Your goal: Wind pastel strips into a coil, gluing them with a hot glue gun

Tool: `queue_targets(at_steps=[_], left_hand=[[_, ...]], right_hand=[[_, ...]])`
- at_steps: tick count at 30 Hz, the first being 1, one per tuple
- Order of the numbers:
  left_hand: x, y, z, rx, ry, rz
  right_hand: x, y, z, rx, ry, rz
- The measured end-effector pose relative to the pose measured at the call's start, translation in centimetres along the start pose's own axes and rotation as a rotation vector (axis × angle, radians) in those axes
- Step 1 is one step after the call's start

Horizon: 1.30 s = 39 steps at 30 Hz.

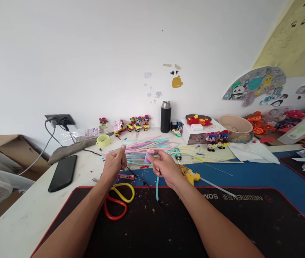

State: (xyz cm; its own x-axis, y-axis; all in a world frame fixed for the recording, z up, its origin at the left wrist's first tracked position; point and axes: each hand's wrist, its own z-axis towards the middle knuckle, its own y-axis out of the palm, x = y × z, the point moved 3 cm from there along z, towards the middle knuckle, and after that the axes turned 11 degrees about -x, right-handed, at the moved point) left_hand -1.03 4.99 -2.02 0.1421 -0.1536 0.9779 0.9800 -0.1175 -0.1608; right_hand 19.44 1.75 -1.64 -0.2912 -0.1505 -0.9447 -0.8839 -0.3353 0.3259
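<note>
Between the thumb and fingers of my right hand (165, 167) is a small coiled fuzzy piece, purple with a pink top, apparently of wound pipe cleaner (149, 157). A light blue pipe cleaner strand (157, 189) hangs below that hand. To the left, my left hand (115, 160) is closed with its thumb up against the fingers; whether anything is in it I cannot make out. Behind both hands lies a loose pile of pastel pipe cleaners (141, 144). Scissors with red and yellow handles (115, 211) rest on the black mat (141, 233), by my left forearm.
A yellow glue gun (191, 176) lies beyond my right wrist. A black phone (62, 173) and yellow tape roll (103, 140) are at left. A black flask (165, 117), several small fuzzy figures (139, 123) and a white box (195, 133) stand along the wall.
</note>
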Motion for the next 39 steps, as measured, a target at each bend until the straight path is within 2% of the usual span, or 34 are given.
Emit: queue_targets(at_steps=[6,10,15,21,27,34,39], left_hand=[[-0.2,0.4,0.4,-0.075,0.012,0.083],[-0.3,0.4,0.6,-0.090,0.076,0.105],[-0.7,0.2,0.4,-0.151,0.068,0.278],[-0.7,-0.2,0.3,-0.013,-0.048,0.340],[-0.7,0.1,0.2,-0.071,-0.054,0.452],[-1.0,0.6,0.2,-0.183,0.204,0.430],[0.2,1.4,-0.7,-0.275,0.373,0.414]], right_hand=[[0.0,0.1,-0.1,-0.008,0.001,-0.008],[0.1,0.2,-0.1,-0.009,0.012,-0.014],[0.1,0.2,-0.1,-0.009,0.016,-0.010],[0.1,0.3,-0.1,-0.008,0.026,-0.031],[0.3,0.3,-0.1,-0.005,0.022,-0.042],[0.3,0.4,-0.1,-0.004,0.026,-0.059],[0.3,0.5,-0.1,-0.013,0.033,-0.063]])
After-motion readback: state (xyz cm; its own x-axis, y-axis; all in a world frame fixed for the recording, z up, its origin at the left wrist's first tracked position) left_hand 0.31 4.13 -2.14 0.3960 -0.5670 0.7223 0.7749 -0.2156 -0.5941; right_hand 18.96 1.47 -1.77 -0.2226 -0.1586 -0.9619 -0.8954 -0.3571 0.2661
